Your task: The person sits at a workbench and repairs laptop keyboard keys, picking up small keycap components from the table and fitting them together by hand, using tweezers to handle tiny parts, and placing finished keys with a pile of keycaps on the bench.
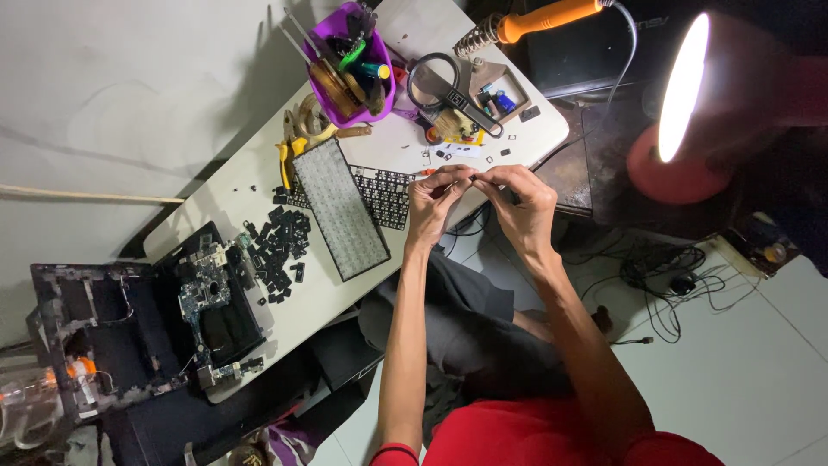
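My left hand [434, 203] and my right hand [522, 203] meet above the table's near edge, fingertips pinched together on a tiny dark part [472, 178] held between them. Just left of them lies a stripped keyboard frame [341, 207], grey and perforated, with a black key mat [384, 194] beneath it. A pile of loose black keycaps [280, 250] sits further left.
A purple tool cup [354, 60], a magnifying glass [435, 82], a soldering iron with an orange handle [535, 19] and yellow-handled pliers [289, 155] stand at the table's far end. An opened laptop chassis with its circuit board [203, 298] lies at left. A lit red lamp [681, 103] glows right; cables [664, 276] trail on the floor.
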